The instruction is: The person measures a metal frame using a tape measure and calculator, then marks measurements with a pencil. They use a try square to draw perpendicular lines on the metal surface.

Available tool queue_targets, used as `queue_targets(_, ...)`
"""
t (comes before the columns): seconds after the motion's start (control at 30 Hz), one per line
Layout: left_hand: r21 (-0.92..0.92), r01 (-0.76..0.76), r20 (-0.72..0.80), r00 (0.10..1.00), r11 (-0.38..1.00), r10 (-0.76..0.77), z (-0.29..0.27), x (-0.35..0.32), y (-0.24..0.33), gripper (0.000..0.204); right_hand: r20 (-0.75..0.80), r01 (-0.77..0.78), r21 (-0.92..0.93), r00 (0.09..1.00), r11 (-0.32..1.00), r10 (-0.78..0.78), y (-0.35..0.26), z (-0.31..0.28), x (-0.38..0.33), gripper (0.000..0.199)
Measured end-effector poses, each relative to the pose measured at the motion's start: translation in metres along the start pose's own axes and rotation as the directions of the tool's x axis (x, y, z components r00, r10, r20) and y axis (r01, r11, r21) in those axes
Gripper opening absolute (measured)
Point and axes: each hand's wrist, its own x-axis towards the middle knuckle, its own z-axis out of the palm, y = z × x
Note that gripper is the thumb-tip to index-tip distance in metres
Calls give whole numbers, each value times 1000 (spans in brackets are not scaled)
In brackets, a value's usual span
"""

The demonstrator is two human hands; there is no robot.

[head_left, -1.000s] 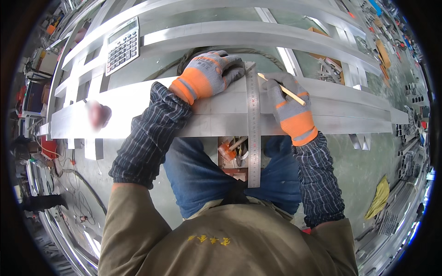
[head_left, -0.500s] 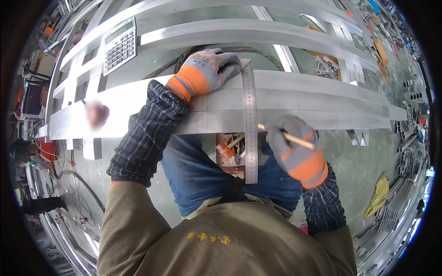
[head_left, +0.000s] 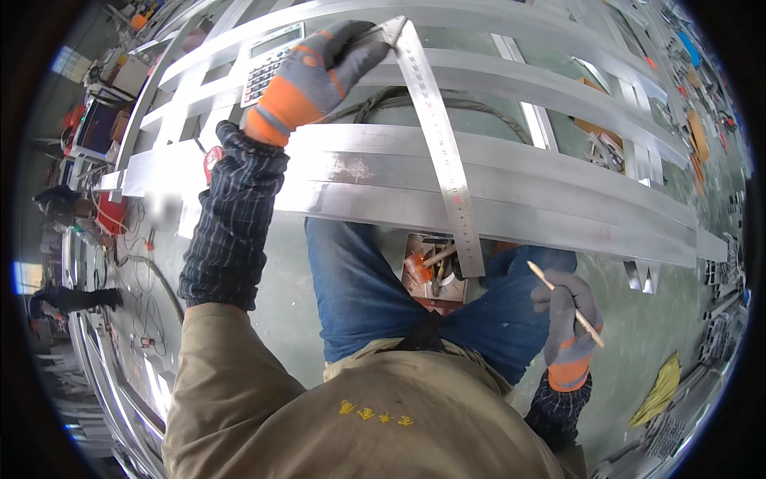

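Note:
My left hand (head_left: 307, 84), in a grey and orange work glove, grips the stock end of a metal try square (head_left: 437, 132). Its ruled blade slants down across several silvery metal bars (head_left: 558, 214) lying side by side, and the tip overhangs their near edge; whether the blade touches them I cannot tell. Lower right, beyond the bars' near edge, my gloved right hand (head_left: 570, 315) holds a light wooden pencil (head_left: 587, 326) over my right knee. Left of the square, behind my left hand, lies a calculator (head_left: 257, 77), partly covered.
A red tape measure (head_left: 212, 162) sits on the bars by my left sleeve. Between my knees a tool box (head_left: 437, 305) holds several hand tools. Long metal rails (head_left: 479, 72) form a frame beyond. A yellow cloth (head_left: 659, 389) lies on the floor, right.
My left hand has lifted away up and left with the square, which now tilts. My right hand has drawn back from the bars, down and right, still with the pencil.

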Motion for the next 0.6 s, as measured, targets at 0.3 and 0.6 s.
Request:
queue_targets(0.3, 236, 101, -120, 990, 967, -74, -57, -125, 34, 34, 90, 105, 42, 990, 994, -108, 16, 19, -10, 18)
queue_targets(0.6, -259, 581, -339, 693, 771, -636, -14, -291, 94, 30, 238, 272, 89, 928, 958, -286, 2, 53, 0, 17)
